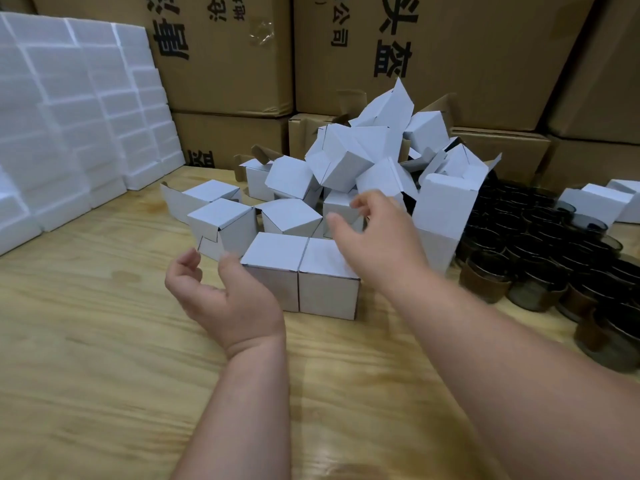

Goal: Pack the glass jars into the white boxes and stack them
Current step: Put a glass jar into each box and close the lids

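Note:
Two closed white boxes (298, 271) stand side by side on the wooden table (86, 341) in front of me. Behind them lies a heap of white boxes (346, 157), some closed, some with flaps open. Several dark glass jars (540, 244) crowd the table's right side. My left hand (221, 292) hovers palm up just left of the two boxes, fingers loosely curled, holding nothing. My right hand (377, 237) is above the right box, fingers relaxed and spread toward the heap, also holding nothing.
White foam blocks (69, 126) are stacked at the left. Large brown cartons (450, 57) form a wall at the back. More white boxes (602, 199) sit at the far right behind the jars.

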Demonstrator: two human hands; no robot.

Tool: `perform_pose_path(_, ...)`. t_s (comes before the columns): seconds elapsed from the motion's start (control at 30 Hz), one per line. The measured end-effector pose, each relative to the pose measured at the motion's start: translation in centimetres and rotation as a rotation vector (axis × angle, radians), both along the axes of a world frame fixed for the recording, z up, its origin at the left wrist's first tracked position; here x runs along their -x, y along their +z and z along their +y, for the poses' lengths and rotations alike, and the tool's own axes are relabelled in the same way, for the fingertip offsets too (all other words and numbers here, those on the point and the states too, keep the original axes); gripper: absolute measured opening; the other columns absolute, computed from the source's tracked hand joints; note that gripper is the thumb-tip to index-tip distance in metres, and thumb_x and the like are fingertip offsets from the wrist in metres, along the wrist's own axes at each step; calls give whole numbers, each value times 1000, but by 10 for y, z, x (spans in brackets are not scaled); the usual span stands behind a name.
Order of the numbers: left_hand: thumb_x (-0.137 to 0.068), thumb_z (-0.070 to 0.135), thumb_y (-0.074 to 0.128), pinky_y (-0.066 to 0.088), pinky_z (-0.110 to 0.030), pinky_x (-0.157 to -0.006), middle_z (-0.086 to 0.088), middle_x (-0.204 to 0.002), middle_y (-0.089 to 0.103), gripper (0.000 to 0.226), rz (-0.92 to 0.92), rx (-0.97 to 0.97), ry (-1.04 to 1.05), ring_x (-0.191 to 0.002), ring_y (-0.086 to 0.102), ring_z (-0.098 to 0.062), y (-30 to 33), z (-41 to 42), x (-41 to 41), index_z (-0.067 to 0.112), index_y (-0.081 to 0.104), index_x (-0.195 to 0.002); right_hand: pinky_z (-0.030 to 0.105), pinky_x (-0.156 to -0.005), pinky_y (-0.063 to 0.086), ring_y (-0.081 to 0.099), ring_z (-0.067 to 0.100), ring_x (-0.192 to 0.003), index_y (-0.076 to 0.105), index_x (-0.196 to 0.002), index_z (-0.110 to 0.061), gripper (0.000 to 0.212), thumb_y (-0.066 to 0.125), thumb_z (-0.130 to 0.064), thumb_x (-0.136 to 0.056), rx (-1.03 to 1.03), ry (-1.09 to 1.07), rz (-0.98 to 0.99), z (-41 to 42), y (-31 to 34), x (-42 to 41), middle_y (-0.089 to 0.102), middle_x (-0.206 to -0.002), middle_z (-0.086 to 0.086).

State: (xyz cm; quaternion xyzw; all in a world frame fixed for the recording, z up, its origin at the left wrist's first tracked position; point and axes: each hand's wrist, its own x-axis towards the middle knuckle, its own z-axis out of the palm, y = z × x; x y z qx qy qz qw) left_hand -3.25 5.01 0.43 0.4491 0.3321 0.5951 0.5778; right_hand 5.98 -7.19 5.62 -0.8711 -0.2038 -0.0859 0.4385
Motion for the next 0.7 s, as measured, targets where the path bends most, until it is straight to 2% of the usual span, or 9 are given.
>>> perform_pose_path(0.07, -84, 30, 54, 38, -45, -111, -5, -130, 57, 33, -26, 4, 15, -124, 49, -22, 0, -2, -2, 30, 46, -116, 34, -65, 44, 57, 18, -94, 49, -91, -32, 33, 62, -62, -85, 190, 16, 20, 25, 24, -16, 54, -94, -11)
perform_pose_path(0.13, -84, 30, 53, 39, -46, -110, -7, -129, 58, 30, -30, -3, 29, -122, 51, -22, -1, -1, -5, 31, 46, -113, 31, -54, 36, 58, 19, -81, 46, -83, -29, 38, 63, -63, -81, 382, 34, -12, 52, 39, -28, 55, -82, -7)
perform_pose_path(0.33, -84, 30, 52, 40, -50, -108, -2, -124, 59, 30, -22, -44, 47, -119, 52, -18, -5, 1, -7, 31, 47, -113, 29, -56, 39, 56, 15, -72, 51, -77, -23, 49, 67, -69, -77, 666, 34, 60, 111, 46, -37, 59, -80, -3)
perform_pose_path(0.4, -84, 30, 52, 40, -51, -108, -2, -124, 59, 28, -28, -69, 44, -120, 52, -19, -4, 1, -7, 35, 46, -111, 29, -59, 41, 62, 21, -87, 50, -82, -23, 44, 69, -62, -76, 686, 10, 114, 119, 39, -37, 62, -91, -2)
perform_pose_path(0.47, -84, 29, 51, 39, -50, -108, -2, -125, 59, 30, -23, -80, 43, -121, 52, -20, -4, 0, -7, 31, 47, -113, 30, -60, 39, 61, 26, -101, 48, -87, -22, 37, 69, -51, -77, 649, -19, 110, 119, 33, -35, 62, -100, 0)
perform_pose_path(0.57, -83, 26, 50, 38, -44, -109, -4, -127, 60, 40, -7, -70, 51, -123, 51, -22, -4, -1, -7, 15, 52, -122, 31, -59, 36, 57, 26, -103, 45, -103, -22, 45, 70, -49, -78, 564, -49, 52, 107, 36, -27, 59, -103, -1)
perform_pose_path(0.63, -83, 24, 50, 36, -35, -109, -7, -128, 59, 47, 4, -108, 48, -124, 50, -25, -2, -3, -7, 6, 54, -126, 34, -66, 41, 53, 25, -104, 42, -112, -24, 53, 69, -55, -78, 513, -56, -29, 94, 45, -19, 55, -109, 0)
perform_pose_path(0.7, -83, 25, 50, 34, -39, -111, -4, -128, 56, 51, 32, -205, 49, -123, 48, -21, -1, -7, -7, 2, 55, -128, 36, -73, 43, 50, 25, -107, 45, -122, -23, 60, 68, -57, -78, 414, -53, -147, 74, 55, -7, 51, -115, 0)
